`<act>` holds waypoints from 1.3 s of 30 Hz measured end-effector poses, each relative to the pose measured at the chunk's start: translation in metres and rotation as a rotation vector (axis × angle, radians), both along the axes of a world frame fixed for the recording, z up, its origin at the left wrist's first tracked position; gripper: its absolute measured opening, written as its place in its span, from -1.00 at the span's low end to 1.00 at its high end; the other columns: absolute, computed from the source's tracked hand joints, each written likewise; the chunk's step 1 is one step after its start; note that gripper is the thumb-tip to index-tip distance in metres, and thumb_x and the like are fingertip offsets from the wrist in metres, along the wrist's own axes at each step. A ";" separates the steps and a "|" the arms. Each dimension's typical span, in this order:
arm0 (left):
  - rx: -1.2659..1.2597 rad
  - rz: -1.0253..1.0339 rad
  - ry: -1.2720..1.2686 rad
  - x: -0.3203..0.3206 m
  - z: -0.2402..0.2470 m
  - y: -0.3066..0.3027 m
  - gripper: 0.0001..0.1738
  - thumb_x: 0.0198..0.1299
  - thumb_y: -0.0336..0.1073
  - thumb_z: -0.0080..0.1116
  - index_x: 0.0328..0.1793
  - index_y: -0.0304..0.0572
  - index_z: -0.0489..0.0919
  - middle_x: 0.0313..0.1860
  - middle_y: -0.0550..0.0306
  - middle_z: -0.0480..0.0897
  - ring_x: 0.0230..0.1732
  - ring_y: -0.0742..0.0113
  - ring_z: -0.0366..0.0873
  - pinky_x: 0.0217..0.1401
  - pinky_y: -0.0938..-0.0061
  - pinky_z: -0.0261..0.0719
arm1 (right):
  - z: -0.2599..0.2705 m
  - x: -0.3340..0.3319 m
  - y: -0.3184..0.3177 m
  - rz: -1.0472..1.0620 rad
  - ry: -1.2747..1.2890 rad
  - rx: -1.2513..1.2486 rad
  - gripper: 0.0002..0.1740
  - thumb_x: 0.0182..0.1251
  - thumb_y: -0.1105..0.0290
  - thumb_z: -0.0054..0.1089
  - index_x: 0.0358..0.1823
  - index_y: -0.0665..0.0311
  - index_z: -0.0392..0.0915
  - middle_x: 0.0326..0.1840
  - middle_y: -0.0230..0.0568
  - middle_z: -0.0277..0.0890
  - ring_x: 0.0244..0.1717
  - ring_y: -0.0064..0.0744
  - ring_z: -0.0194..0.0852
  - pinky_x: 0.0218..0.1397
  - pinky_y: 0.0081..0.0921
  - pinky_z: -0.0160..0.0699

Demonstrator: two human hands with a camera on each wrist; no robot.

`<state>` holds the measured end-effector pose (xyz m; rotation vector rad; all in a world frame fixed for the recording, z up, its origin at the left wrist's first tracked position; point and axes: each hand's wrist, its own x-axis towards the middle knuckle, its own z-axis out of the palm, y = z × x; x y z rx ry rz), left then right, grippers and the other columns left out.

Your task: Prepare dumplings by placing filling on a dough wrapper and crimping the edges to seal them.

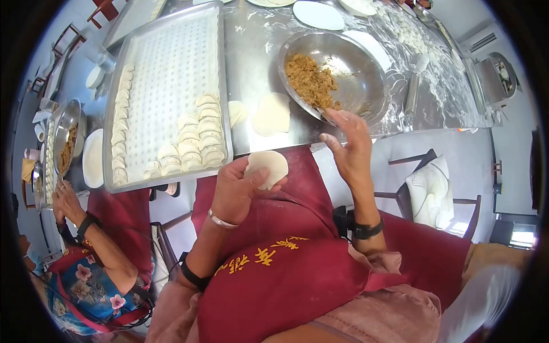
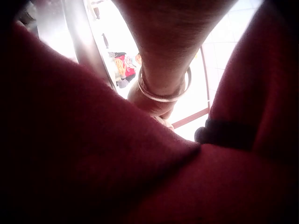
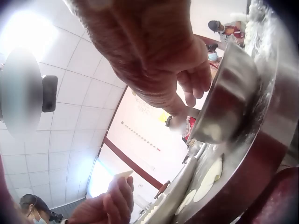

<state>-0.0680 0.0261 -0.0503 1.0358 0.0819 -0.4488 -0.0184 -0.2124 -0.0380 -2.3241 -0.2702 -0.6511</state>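
Observation:
My left hand (image 1: 237, 191) is over my lap, its fingers curled under a round white dough wrapper (image 1: 267, 167) that it holds. In the right wrist view that hand (image 3: 110, 205) shows low, with the wrapper's edge (image 3: 124, 174) above it. In the left wrist view only the wrist with a silver bracelet (image 2: 163, 95) and the red apron (image 2: 93, 168) show. My right hand (image 1: 347, 143) hangs relaxed and holds nothing, its fingertips (image 3: 191, 86) at the near rim of a steel bowl (image 1: 366, 68) of brown filling (image 1: 310, 81).
A perforated metal tray (image 1: 171, 63) on the steel table (image 1: 251, 51) carries several folded dumplings (image 1: 197, 137). Two flat wrappers (image 1: 273, 112) lie between tray and bowl. A rolling pin (image 1: 413, 94) lies right. Another person (image 1: 94, 268) sits left by a second filling bowl (image 1: 66, 143). A chair (image 1: 434, 188) stands right.

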 end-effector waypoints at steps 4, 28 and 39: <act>-0.060 -0.054 0.032 -0.002 0.009 -0.004 -0.54 0.44 -0.17 0.05 0.21 -0.49 0.48 0.00 -0.15 0.66 -0.04 0.14 0.70 -0.01 0.36 0.73 | -0.016 0.022 -0.005 0.048 0.038 0.000 -0.73 0.08 0.50 0.37 -0.14 0.17 0.70 -0.18 -0.13 0.60 -0.07 -0.11 0.53 0.05 -0.25 0.48; -0.168 -0.082 0.054 0.003 -0.004 -0.003 -0.48 0.47 -0.14 -0.02 0.33 -0.49 0.38 0.16 -0.17 0.59 0.16 0.07 0.60 0.26 0.19 0.59 | -0.028 0.096 -0.030 -0.111 0.178 0.454 -0.82 0.30 0.43 0.24 -0.18 0.41 0.68 -0.51 -0.20 0.64 -0.52 -0.53 0.60 -0.42 -0.57 0.52; -0.160 -0.054 0.081 0.005 -0.010 -0.005 -0.45 0.47 -0.13 -0.02 0.36 -0.47 0.33 0.18 -0.15 0.58 0.15 0.10 0.60 0.23 0.21 0.61 | -0.019 0.097 -0.038 -0.014 0.433 0.770 -0.73 0.38 0.48 0.14 -0.03 0.58 0.56 -0.20 -0.03 0.64 -0.30 -0.32 0.70 -0.18 -0.52 0.73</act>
